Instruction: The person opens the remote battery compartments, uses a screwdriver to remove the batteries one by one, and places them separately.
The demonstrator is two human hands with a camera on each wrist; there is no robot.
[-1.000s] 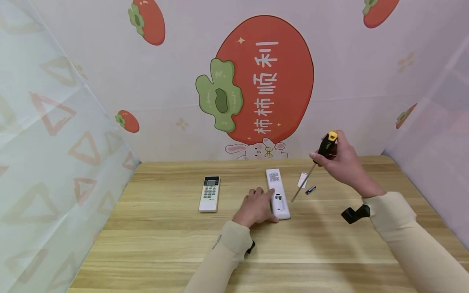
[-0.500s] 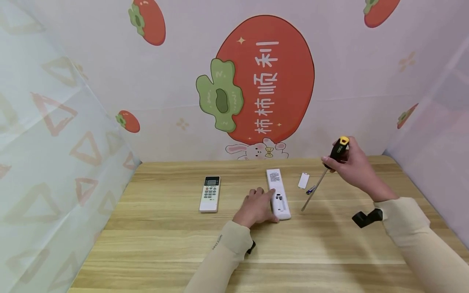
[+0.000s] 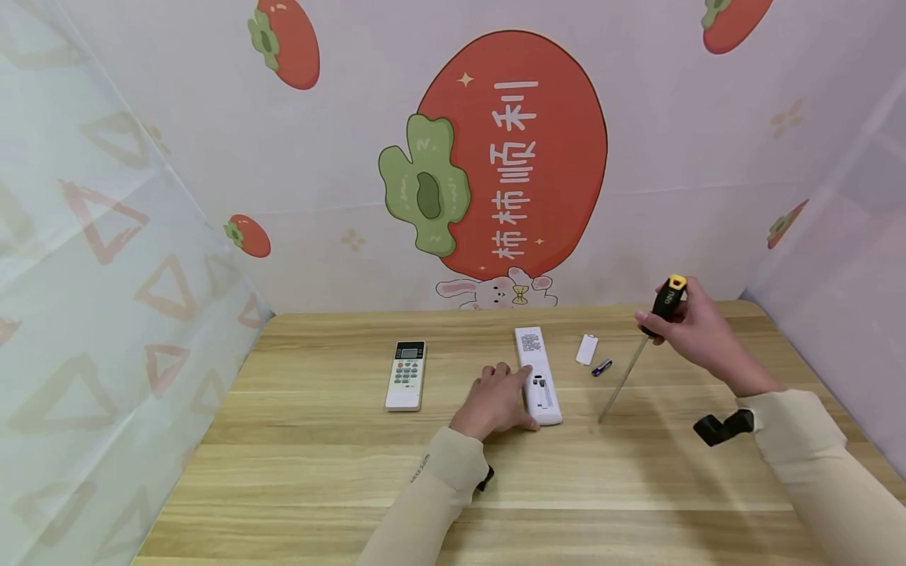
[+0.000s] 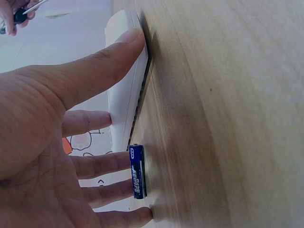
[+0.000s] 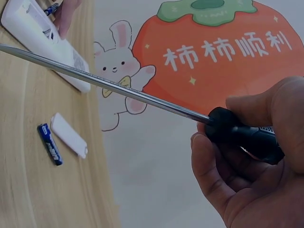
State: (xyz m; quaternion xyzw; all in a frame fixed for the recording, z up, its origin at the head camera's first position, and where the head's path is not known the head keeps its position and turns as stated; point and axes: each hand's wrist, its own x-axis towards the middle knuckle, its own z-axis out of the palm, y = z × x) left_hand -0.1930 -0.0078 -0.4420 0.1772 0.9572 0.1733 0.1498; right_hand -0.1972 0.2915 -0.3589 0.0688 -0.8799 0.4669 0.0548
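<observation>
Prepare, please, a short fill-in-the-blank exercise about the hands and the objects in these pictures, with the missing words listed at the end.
1. The right hand holds a ____ by its handle.
2. The left hand touches a remote control lying with its back facing ____.
3. The white cover lies beside a small blue ____.
4. Another remote lies to the ____ of the left hand.

Missing words: screwdriver; up; battery; left.
</observation>
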